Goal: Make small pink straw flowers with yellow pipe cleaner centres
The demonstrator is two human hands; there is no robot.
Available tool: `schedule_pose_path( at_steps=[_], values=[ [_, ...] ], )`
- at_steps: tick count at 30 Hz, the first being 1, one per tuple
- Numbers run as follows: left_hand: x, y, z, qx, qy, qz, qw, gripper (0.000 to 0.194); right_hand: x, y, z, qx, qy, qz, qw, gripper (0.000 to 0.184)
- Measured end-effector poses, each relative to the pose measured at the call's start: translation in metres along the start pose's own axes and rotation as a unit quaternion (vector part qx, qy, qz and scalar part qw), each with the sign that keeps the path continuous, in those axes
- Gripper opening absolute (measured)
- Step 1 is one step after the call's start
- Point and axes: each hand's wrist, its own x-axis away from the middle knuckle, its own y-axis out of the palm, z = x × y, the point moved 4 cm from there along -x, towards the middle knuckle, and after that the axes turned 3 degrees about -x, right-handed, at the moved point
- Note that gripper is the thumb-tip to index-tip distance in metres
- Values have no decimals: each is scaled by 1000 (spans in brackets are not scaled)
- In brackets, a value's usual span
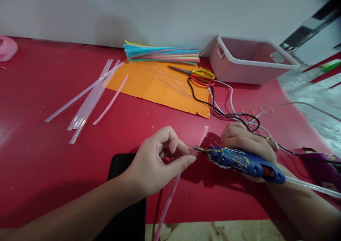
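My left hand (162, 159) is closed, thumb and fingertips pinching a long, thin pink strip (170, 198). One end of the strip points up past the fingers; the rest hangs down toward the table's front edge. Wrapped around a blue hot glue gun (234, 159), my right hand (247, 141) holds it sideways. The gun's metal nozzle meets or nearly meets the strip beside my left fingertips. Its body is smeared with dried glue and coloured fuzz, and a clear glue stick (311, 187) sticks out of its back. My right palm is hidden behind the gun.
Several glue sticks (90, 99) and a short pink piece (110, 100) lie left. Behind are an orange envelope (133, 88), scissors (202, 74), coloured pipe cleaners (160, 53) and a pink bin (239, 70). Cables (231, 115) cross the right side; a black flat object (125, 212) lies under my left forearm.
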Motion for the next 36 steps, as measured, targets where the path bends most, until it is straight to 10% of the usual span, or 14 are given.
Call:
schedule_pose_path(
  at_steps=[36],
  values=[
    [-6, -3, -1, 58, -44, 16, 997, 38, 4, 0, 2, 68, -4, -18, 997, 27]
  ],
)
